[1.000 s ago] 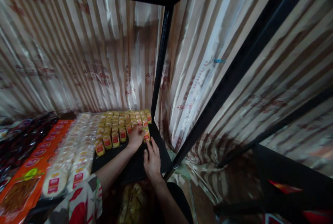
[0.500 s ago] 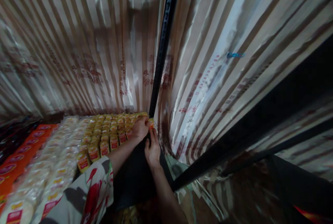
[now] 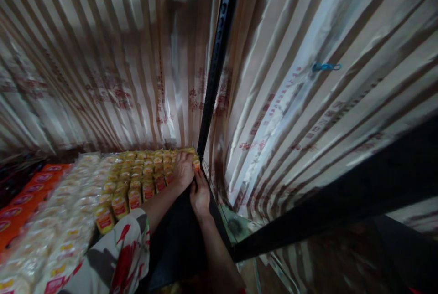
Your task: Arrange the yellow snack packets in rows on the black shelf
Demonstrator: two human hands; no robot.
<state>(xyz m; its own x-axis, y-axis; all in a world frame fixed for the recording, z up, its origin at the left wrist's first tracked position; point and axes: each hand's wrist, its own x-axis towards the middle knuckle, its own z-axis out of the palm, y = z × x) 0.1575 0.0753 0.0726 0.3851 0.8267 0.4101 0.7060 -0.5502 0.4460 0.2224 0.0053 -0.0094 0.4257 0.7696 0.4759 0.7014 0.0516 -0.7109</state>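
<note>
My left hand (image 3: 185, 169) lies over the far right end of the rows of small yellow packets (image 3: 135, 192), its fingers stretched across their tops. Close beside it, my right hand (image 3: 200, 197) is held up with fingers extended. Its fingertips touch the front of the yellow and red packet (image 3: 196, 163) at the corner. Neither hand is visibly wrapped round a packet. Dim light and the left hand hide part of the packets there. The yellow packets stand in tight rows on a dark shelf (image 3: 174, 244).
Left of them lie rows of clear-wrapped pale packets (image 3: 65, 212), then an orange box (image 3: 32, 198). A black perforated post (image 3: 219, 52) rises at the shelf corner. Pleated printed sheeting (image 3: 143, 57) hangs behind. A thick black bar (image 3: 308, 207) slants across the right.
My left hand has shifted slightly left, from the corner packet onto the packet tops, its fingers now laid out. My right hand stays at the packet's front. The view has turned slightly.
</note>
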